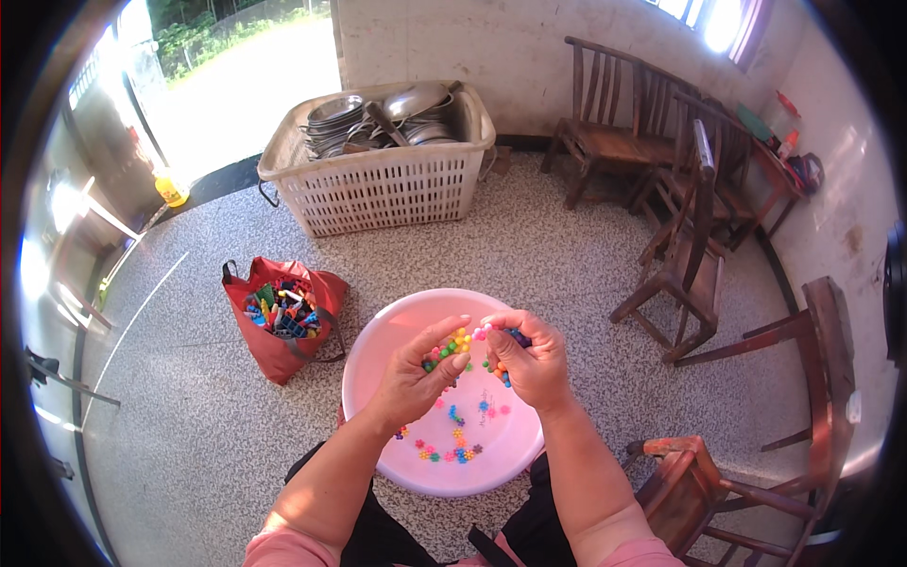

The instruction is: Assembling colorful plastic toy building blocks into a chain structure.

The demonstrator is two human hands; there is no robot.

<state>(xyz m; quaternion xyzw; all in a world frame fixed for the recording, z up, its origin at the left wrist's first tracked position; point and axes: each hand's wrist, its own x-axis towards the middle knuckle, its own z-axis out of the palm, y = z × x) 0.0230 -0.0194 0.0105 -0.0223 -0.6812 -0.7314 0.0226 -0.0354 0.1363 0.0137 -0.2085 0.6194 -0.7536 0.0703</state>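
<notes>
Multicoloured plastic pieces (463, 338) are pinched in the curled fingers of the left hand (413, 378) and right hand (537, 367), over a pink basin (385, 331) with more scattered inside. Fitting pieces together appears the step in hand; the next move likely calls for aligned fingertips. Dark marks (483, 408) on the basin's floor are unreadable. Beyond: a red bag (261, 345), then a pan-filled basket (383, 197).
</notes>
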